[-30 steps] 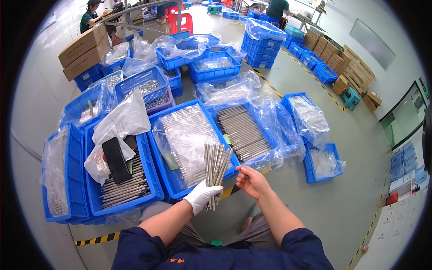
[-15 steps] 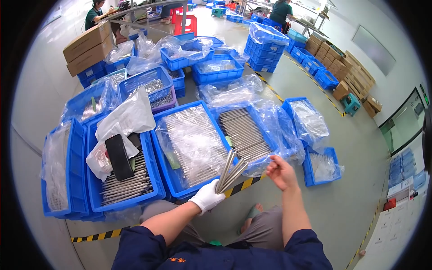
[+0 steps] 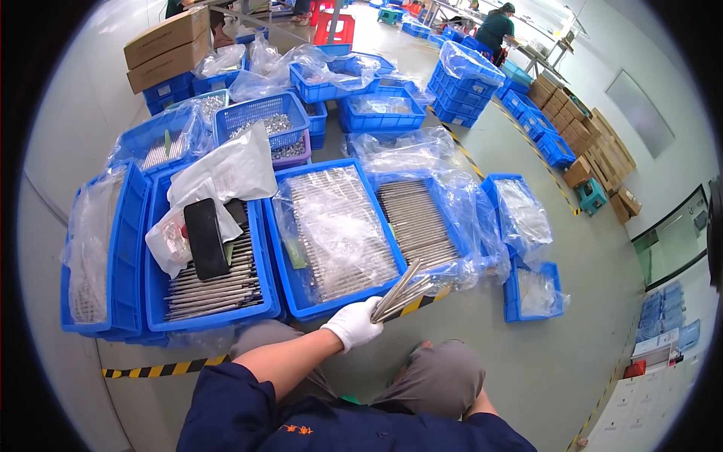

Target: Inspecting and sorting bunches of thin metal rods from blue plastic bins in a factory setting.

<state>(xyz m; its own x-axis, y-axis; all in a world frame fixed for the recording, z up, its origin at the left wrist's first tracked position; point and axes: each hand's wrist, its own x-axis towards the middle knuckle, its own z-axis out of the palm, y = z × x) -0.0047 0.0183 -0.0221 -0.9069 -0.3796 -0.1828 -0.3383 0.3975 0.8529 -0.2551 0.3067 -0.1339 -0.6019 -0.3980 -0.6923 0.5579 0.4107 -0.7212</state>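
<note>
My left hand (image 3: 354, 324), in a white glove, is closed around a bundle of several metal rods (image 3: 403, 292). The rods fan out up and to the right, above the near edge of a blue crate (image 3: 305, 307) of plastic-covered rods. Just past the rods' tips stands another crate, holding rows of bare metal rods (image 3: 419, 222). Only a bit of my right forearm (image 3: 480, 404) shows beside my right knee; that hand is hidden below it.
At left, a black phone (image 3: 205, 239) and white plastic bags (image 3: 230, 169) lie over a crate of rods. Blue crates (image 3: 380, 113) with clear plastic crowd the back. Yellow-black tape (image 3: 169, 370) marks the floor. A person (image 3: 493, 32) works far off.
My right hand has dropped down out of sight beside my knee. My left hand still holds the rods, now spread more to the right. The view has shifted slightly.
</note>
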